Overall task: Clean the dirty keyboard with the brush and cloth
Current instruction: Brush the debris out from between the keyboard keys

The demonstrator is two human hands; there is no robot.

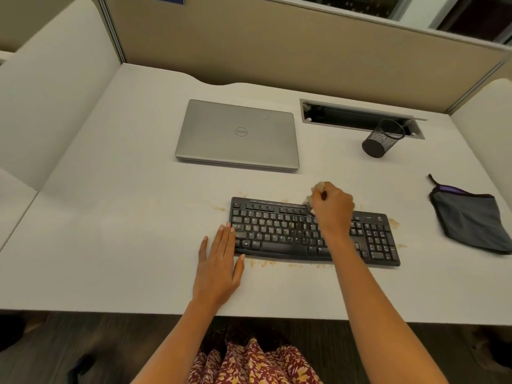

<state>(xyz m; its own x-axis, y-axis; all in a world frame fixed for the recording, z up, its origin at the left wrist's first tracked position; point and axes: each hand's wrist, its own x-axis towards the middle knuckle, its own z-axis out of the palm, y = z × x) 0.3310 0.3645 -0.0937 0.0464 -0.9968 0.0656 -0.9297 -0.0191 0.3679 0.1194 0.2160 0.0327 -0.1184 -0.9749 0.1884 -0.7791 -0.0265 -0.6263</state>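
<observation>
Black keyboard (277,234) sits flat on the white desk (110,217), near the front edge, roughly centre. Right hand (332,206) is over the keyboard's top edge, right of the middle, with its fingers curled round a small brush (320,186). The pale end sticks out above the fist, and the other end is down at the function-key row. Can't make out the bristles clearly. Left hand (219,261) lies flat on the desk, fingers straight and together. Its fingertips touch the keyboard's left end and the thumb tip is at its front-left corner. Brown crumbs/smears (266,263) on the desk along the keyboard's front edge, also at its back-left and right end. Grey cloth (468,223) with purple trim lies crumpled at the desk's right side, apart from the keyboard, not held. Closed silver Dell laptop (238,134) behind the keyboard. Black mesh pen cup (383,138) at back right, by the open cable tray (360,117).
</observation>
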